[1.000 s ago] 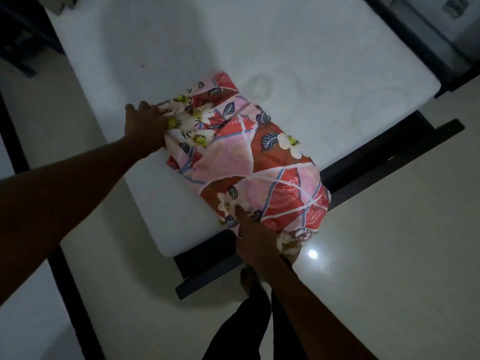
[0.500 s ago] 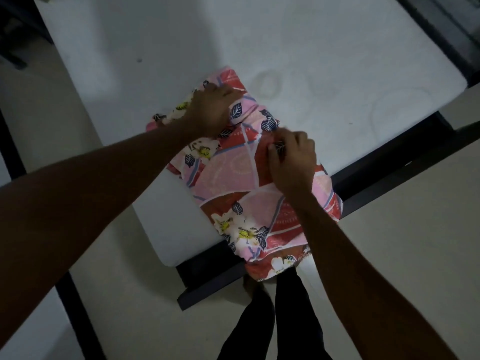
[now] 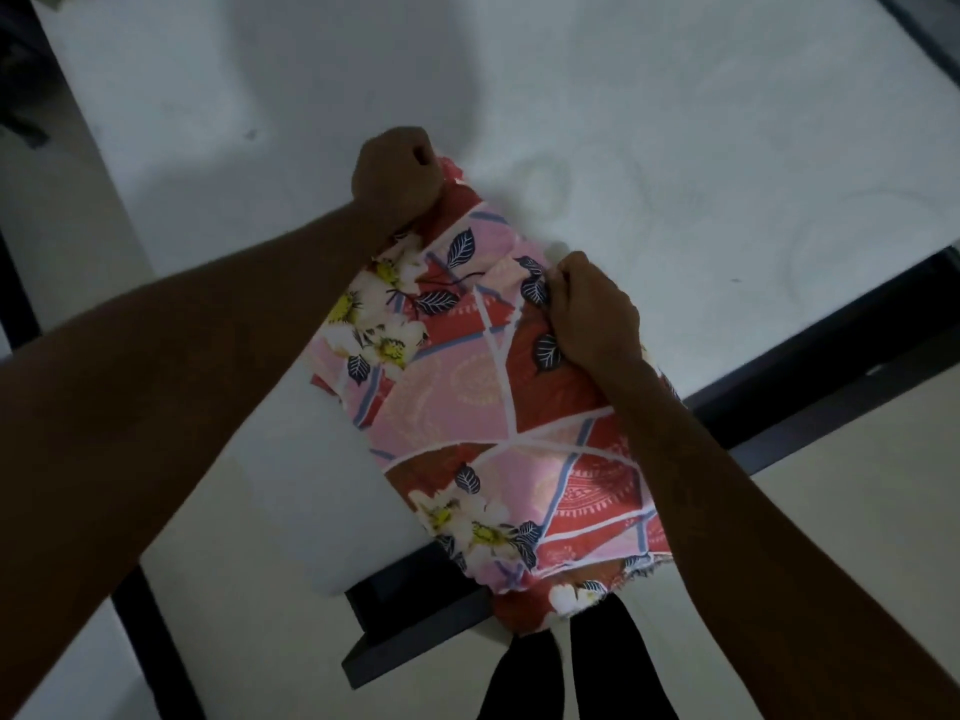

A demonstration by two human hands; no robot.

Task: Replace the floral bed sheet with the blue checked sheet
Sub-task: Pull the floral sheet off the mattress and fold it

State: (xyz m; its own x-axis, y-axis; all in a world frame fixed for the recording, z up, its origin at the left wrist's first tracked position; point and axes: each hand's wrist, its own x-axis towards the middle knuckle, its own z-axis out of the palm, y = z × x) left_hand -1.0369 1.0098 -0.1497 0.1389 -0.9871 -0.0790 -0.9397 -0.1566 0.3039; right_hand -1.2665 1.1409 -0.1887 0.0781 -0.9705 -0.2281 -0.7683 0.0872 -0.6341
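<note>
A folded pink-and-red floral cotton bed sheet (image 3: 483,407) lies on the near corner of a bare white mattress (image 3: 675,148), its lower end hanging over the dark bed frame (image 3: 415,631). The left hand (image 3: 397,179) is fisted around the sheet's far end; the right hand (image 3: 592,314) pinches its right edge. Both sets of fingertips are hidden, and dim light blurs the folds.

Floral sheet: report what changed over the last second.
The right grip left the near end of the folded red-and-pink floral bed sheet and now pinches its far right fold. The left grip shifted from the left edge to the far corner, fisted on it. The sheet stayed on the white mattress corner.
</note>
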